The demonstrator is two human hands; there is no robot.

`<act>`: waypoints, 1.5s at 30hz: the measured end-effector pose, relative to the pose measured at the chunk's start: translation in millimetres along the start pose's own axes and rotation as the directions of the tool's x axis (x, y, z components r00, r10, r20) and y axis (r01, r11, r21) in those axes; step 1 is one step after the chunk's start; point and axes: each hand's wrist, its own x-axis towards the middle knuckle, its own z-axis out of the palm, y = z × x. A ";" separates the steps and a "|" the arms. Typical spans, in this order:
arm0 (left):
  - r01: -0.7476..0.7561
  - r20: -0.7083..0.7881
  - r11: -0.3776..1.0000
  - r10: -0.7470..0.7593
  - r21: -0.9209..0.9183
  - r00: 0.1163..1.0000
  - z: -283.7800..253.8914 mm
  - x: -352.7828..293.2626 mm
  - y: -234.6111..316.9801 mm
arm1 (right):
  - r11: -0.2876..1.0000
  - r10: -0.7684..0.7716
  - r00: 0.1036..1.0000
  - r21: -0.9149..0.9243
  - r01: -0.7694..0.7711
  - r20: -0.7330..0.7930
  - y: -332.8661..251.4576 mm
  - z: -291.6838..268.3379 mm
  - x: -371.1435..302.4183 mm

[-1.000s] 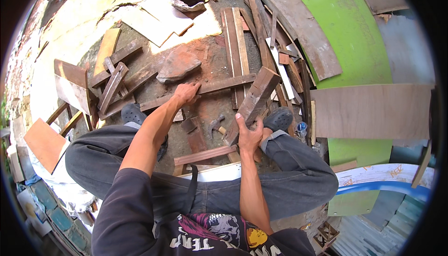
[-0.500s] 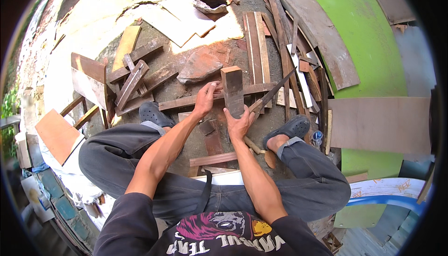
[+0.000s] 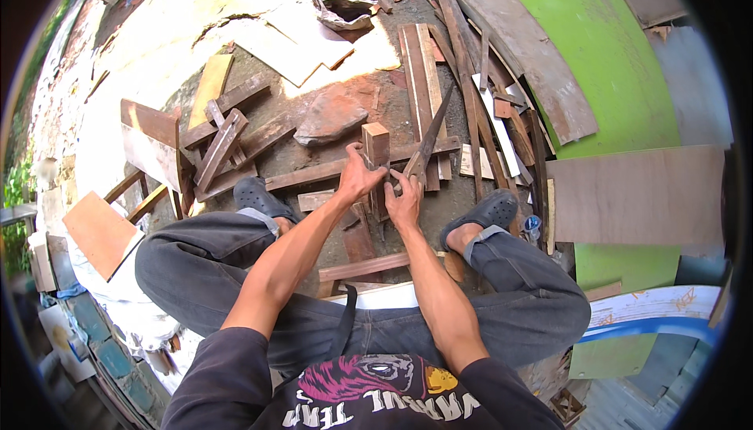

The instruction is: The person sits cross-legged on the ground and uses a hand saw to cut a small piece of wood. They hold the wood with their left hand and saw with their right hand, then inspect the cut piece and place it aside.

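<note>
A short, thick wooden block [image 3: 376, 146] stands nearly upright before me, its sawn top end pale. My left hand [image 3: 361, 174] is closed round the block's left side, thumb across the near face. On the other side my right hand [image 3: 403, 198] is closed at a handsaw [image 3: 427, 141], whose tapering dark blade points up and away to the right. The right thumb and fingertips meet the block's edge close to the left thumb. The saw's handle is partly hidden by the right hand. Behind the block a long wooden strip [image 3: 314, 173] lies across the ground.
A reddish flat stone [image 3: 331, 118] sits beyond the block. Wood offcuts [image 3: 222, 147] are piled on the left, with long planks [image 3: 416, 77] on the right. My clogs [image 3: 480, 218] flank the work. A short wooden piece [image 3: 365, 265] lies in front of me.
The block has come lower and more upright. My left hand has moved from beside it to grip it. The saw blade has swung left, now pointing more steeply away from me.
</note>
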 end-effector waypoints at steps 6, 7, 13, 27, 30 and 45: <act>-0.188 0.001 0.964 0.191 0.191 0.982 -4.9 13.4 -1.0 | 0.995 -0.014 0.990 0.098 0.028 -0.141 3.6 -30.2 10.4; -0.198 0.028 0.964 0.196 0.179 0.980 -6.6 13.1 2.3 | 0.992 0.011 0.987 0.123 0.009 -0.159 5.5 -37.6 11.3; -0.118 0.191 0.993 0.119 -0.017 0.974 -25.3 25.7 -13.7 | 0.969 0.156 0.969 0.220 -0.113 -0.191 -17.1 -84.3 12.9; -0.331 0.218 0.944 0.325 -0.010 0.920 -20.2 52.7 -50.8 | 0.928 0.251 0.960 0.313 -0.203 -0.124 -99.4 -179.8 -63.5; -0.301 0.171 0.944 0.322 -0.135 0.931 -11.7 53.6 -46.9 | 0.898 0.287 0.954 0.371 -0.238 -0.084 -106.1 -186.1 -81.3; -0.163 0.202 0.982 0.141 0.093 0.969 -15.1 32.6 -43.9 | 0.999 -0.028 0.952 -0.032 0.019 -0.305 -105.6 -179.0 -24.6</act>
